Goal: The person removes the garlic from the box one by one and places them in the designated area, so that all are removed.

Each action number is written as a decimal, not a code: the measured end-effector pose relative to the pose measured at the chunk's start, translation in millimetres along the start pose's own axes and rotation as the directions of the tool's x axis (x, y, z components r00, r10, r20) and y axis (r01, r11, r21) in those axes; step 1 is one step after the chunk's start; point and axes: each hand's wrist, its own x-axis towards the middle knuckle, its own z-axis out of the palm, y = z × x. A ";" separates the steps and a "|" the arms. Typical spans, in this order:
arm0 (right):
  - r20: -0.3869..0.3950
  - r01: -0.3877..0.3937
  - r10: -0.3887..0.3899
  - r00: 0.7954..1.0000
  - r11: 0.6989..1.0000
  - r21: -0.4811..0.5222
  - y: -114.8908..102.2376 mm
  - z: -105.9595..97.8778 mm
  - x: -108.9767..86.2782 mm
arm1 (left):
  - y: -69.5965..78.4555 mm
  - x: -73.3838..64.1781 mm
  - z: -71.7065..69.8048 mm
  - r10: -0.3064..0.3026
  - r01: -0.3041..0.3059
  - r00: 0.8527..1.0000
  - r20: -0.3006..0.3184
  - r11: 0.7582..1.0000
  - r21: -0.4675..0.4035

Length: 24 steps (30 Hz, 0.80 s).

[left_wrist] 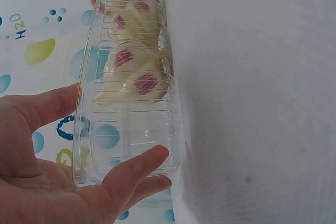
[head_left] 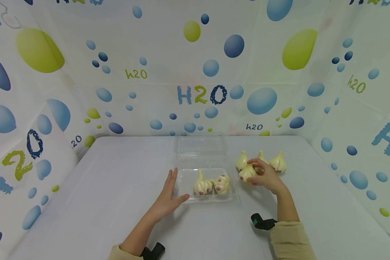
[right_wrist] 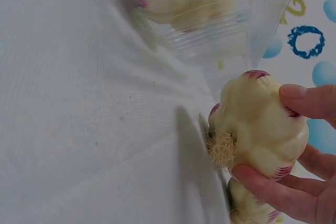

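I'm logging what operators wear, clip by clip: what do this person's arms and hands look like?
The left hand and right hand are bare, without gloves. The left sleeve and right sleeve are beige. A black device shows near each wrist; the right device has a small green patch.

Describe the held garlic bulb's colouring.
Garlic bulb: cream with purple patches, clearest in the right wrist view.
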 end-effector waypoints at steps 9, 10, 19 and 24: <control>-0.014 -0.022 0.022 1.000 0.999 -0.023 8.4 1.8 3.1 | 0.1 0.1 0.1 -0.001 0.001 1.000 -0.003 1.000 0.007; -0.018 -0.027 0.027 0.999 0.999 -0.026 9.2 2.2 3.5 | 0.1 0.1 0.1 -0.002 0.002 1.000 -0.003 1.000 0.006; -0.037 -0.034 0.032 0.999 0.998 -0.049 11.4 3.3 5.6 | 1.7 -0.2 0.1 -0.006 0.007 1.000 -0.007 1.000 0.008; -0.043 -0.026 0.023 0.999 0.997 -0.069 10.8 3.3 5.8 | 2.5 -0.6 0.1 -0.006 0.006 1.000 -0.005 1.000 0.006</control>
